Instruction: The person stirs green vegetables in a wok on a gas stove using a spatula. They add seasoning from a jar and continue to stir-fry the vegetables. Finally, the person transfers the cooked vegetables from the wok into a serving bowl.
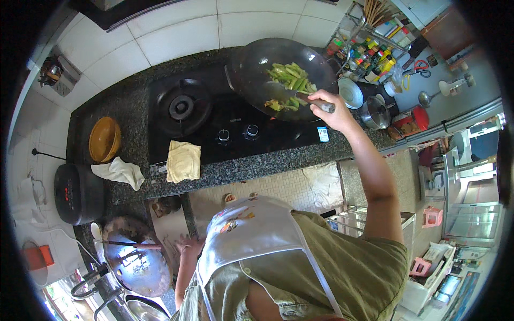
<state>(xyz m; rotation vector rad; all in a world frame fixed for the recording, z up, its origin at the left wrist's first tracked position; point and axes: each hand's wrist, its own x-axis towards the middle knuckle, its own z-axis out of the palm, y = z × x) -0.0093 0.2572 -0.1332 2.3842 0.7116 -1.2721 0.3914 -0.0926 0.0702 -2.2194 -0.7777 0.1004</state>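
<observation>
My right hand [331,108] grips the wooden handle [317,102] of a cooking spatula, its blade down in a large dark wok [249,76]. Pieces of green vegetable [291,76] lie in the wok in a larger heap, and a smaller group [287,105] sits near the spatula. The wok rests over the right side of a black gas hob [237,120], covering whatever burner is beneath. Low at my left side, my left hand [188,244] is beside the counter edge, fingers apart and nothing seen in it. A metal pan [138,265] with chopsticks [132,244] across it stands nearby.
A bare burner [180,106] is left of the wok. Folded cloth [183,161], white rag [119,172], brown bowl [105,139] and black appliance [78,194] sit leftward. To the right are a bowl [350,93], a glass-lidded pot [375,112] and a rack of bottles [367,60].
</observation>
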